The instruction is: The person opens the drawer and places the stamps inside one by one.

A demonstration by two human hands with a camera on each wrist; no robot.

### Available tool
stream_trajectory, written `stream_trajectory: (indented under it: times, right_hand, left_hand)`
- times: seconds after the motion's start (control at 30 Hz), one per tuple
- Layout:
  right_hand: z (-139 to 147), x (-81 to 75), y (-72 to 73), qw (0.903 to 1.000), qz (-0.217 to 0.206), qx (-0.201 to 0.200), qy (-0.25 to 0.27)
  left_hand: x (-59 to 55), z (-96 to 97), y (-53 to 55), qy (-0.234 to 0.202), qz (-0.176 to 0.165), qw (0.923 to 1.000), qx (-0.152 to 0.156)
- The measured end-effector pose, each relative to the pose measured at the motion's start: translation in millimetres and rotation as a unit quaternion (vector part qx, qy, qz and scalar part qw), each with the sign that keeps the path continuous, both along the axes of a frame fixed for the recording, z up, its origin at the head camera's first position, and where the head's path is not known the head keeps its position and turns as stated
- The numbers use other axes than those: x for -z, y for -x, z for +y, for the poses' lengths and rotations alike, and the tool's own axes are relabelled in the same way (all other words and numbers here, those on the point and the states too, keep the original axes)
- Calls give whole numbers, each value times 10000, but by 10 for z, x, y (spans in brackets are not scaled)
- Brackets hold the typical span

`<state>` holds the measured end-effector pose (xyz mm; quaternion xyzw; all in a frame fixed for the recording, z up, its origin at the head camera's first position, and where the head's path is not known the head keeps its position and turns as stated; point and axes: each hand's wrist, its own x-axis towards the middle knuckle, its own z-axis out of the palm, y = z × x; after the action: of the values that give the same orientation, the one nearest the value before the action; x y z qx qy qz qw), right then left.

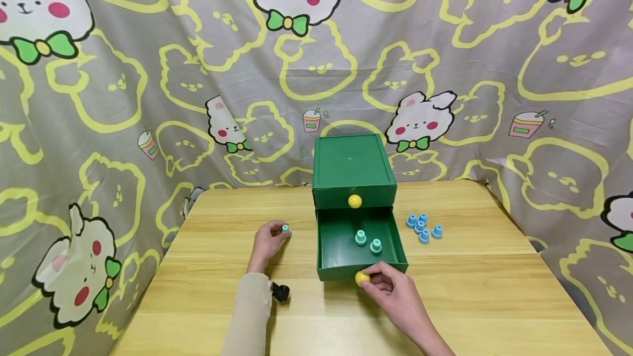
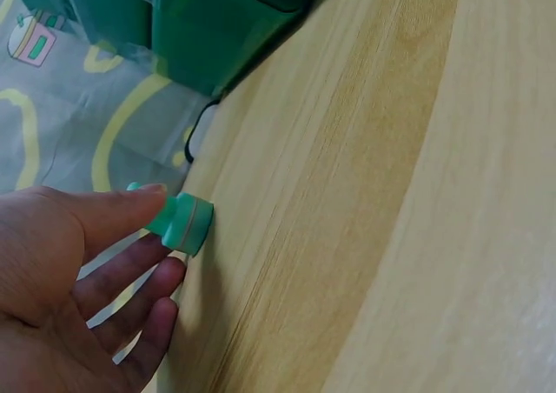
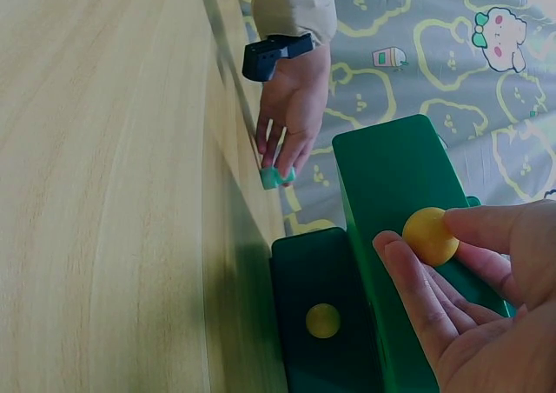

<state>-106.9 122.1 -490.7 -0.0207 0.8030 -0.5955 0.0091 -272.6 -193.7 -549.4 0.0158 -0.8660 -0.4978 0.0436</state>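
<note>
My left hand [image 1: 267,243] pinches a small mint-green stepped plug [image 2: 188,225] between thumb and fingers, left of the green drawer cabinet [image 1: 353,161]. The plug's wide base is at or just above the tabletop; I cannot tell whether it touches. With thumb and fingers my right hand [image 1: 395,290] grips the yellow knob [image 3: 431,236] of the lower drawer [image 1: 336,273], which is pulled out. Inside that drawer stand two more mint-green plugs, one [image 1: 360,237] a little behind the other [image 1: 376,246]. The upper drawer [image 1: 331,198] is pushed in, with its own yellow knob [image 1: 354,201].
Several blue plugs [image 1: 419,227] stand in a loose group on the wooden table [image 1: 484,268], right of the cabinet. A black wrist camera [image 1: 281,292] sticks out from the left wrist. A patterned grey curtain [image 1: 277,81] hangs behind and beside the table.
</note>
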Motion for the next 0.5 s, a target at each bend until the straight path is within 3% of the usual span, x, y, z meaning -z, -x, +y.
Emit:
stream_trajectory:
  times: [0.5]
  right_hand:
    - [0, 1, -4, 10000, 19, 14, -34]
  left_hand:
    - [-94, 18, -56, -63, -77, 9998, 195]
